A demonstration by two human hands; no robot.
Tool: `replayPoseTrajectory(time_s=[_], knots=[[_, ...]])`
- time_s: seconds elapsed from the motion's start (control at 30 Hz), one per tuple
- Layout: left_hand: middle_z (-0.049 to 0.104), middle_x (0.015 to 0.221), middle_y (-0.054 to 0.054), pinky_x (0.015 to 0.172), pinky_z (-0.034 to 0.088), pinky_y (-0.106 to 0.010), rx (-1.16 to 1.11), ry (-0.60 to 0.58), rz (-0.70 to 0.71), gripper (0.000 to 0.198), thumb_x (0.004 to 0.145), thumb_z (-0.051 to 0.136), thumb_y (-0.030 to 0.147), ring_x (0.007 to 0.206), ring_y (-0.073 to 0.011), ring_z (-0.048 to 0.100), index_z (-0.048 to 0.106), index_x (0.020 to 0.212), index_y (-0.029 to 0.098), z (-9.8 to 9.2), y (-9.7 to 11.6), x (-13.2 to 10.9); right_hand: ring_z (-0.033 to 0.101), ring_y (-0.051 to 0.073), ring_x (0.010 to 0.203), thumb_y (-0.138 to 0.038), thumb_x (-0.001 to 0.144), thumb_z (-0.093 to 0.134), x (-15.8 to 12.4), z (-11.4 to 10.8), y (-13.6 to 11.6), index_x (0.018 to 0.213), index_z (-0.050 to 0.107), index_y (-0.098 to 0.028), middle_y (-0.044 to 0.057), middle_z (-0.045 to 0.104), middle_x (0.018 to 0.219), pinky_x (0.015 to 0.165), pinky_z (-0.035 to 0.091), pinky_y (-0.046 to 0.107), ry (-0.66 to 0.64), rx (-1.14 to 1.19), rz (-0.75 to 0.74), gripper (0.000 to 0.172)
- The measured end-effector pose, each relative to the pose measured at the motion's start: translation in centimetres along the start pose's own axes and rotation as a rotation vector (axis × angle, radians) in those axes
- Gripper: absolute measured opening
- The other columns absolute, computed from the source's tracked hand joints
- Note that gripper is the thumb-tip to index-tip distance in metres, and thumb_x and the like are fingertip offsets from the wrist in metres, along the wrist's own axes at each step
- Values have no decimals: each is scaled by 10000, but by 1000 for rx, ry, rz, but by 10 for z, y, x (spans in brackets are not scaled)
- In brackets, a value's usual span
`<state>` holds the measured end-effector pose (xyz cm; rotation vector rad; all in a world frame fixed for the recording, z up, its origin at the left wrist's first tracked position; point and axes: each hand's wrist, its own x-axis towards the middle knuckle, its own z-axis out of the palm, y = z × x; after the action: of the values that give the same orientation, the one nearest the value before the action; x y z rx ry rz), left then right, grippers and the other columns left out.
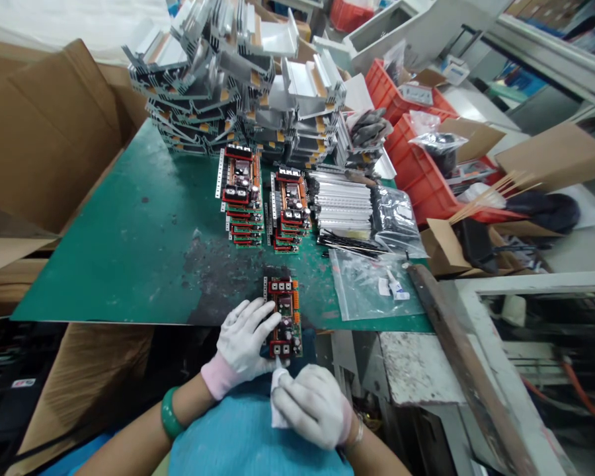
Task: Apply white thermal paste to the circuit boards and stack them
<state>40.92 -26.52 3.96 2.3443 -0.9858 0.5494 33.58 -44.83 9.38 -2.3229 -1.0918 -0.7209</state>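
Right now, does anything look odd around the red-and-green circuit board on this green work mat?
Yes: a dark, blotchy patch mars the green work mat just left of the red-and-green circuit board, which the white-gloved left hand rests on. It looks stained or possibly scorched.

The left hand (242, 337) hides one side of the circuit board (285, 317), whose markings are too small to read, the right hand (313, 404) covers most of a white cloth (279, 402), and the top edge cuts off the stacked aluminium heat sinks (258, 79).
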Motion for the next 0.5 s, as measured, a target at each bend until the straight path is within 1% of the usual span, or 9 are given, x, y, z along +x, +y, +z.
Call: replayPoseTrajectory(time_s=[0.07,0.1,0.17,0.23,0.27,0.3,0.37,0.43,0.5], knots=[[667,1265,-103,1110,369,-424,-3,2,-9,525,841,615,543,1216,-276,595,607,1243,205,-1,1,1,604,136,596,-162,889,594,9,3,0,954,709,-134,98,721,876,475,453,274,-8,-41,-87,135],[670,1261,-99,1110,367,-418,-1,0,-12,470,867,590,493,1215,-268,596,608,1238,205,-2,1,2,591,131,582,-165,893,581,13,4,0,940,714,-135,95,718,863,456,439,270,-8,-59,-104,145],[676,1254,-90,1107,363,-407,14,-3,-5,376,918,508,388,1216,-249,596,607,1230,203,-2,1,3,582,127,580,-157,909,544,20,7,1,929,721,-143,86,718,844,449,438,265,-13,-88,-103,179],[680,1249,-80,1103,362,-399,32,-3,4,349,936,439,303,1218,-235,594,606,1227,203,-3,1,3,586,129,595,-140,928,508,25,8,1,931,726,-144,80,721,828,464,453,268,-25,-97,-80,218],[680,1249,-79,1102,363,-399,34,0,8,352,934,432,290,1218,-234,594,607,1226,202,-3,1,3,588,130,597,-130,934,498,26,7,1,934,727,-138,78,721,818,471,457,271,-32,-89,-70,229],[679,1251,-82,1101,364,-402,32,1,8,356,929,446,306,1218,-239,593,608,1228,200,-3,1,3,589,131,595,-124,938,495,27,5,1,939,727,-130,79,720,809,472,454,276,-41,-74,-63,232],[675,1256,-91,1103,367,-409,18,1,4,388,912,515,398,1216,-255,594,612,1229,195,-2,0,2,592,133,588,-119,946,491,25,0,0,950,725,-115,80,719,801,477,447,286,-57,-41,-47,234],[669,1265,-105,1108,365,-418,4,-4,4,505,875,573,544,1218,-274,592,612,1233,191,-2,0,1,609,134,601,-123,962,480,19,-7,1,969,718,-123,77,726,818,506,465,287,-61,-16,-20,238],[665,1269,-113,1115,359,-423,0,-9,4,606,846,578,651,1219,-282,591,608,1239,191,-2,0,0,627,135,624,-143,971,496,8,-12,2,987,702,-152,63,730,818,543,494,278,-21,21,43,207]])
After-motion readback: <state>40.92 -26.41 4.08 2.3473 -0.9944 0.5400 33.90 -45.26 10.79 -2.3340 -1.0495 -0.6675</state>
